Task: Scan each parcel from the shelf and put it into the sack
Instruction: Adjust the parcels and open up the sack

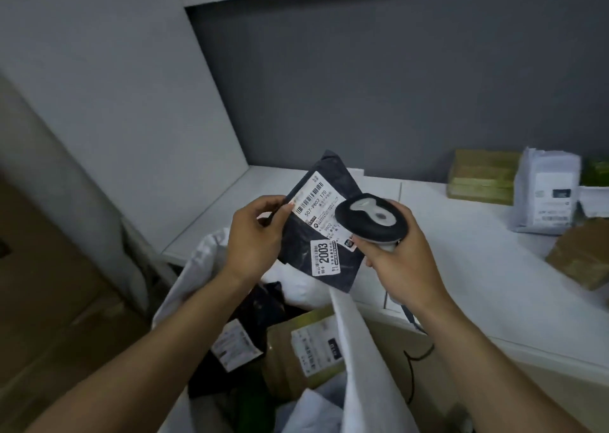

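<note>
My left hand [255, 238] pinches the left edge of a flat black parcel [314, 258] with white labels, held upright above the sack. A black and white barcode scanner [370, 219] sits in the grip of my right hand [400, 261], its head over the parcel's label. The white sack [359, 350] hangs open below, between my forearms, holding a black parcel [250, 320], a brown box [296, 353] and other packets. The white shelf [461, 268] runs behind and to the right.
On the shelf at the right stand a greenish-brown box [482, 177], a white bagged parcel [547, 190] and a brown box [583, 256] at the edge. A white side panel [115, 103] and a brown carton [49, 300] are on the left. A dark cable [412, 366] hangs below the shelf.
</note>
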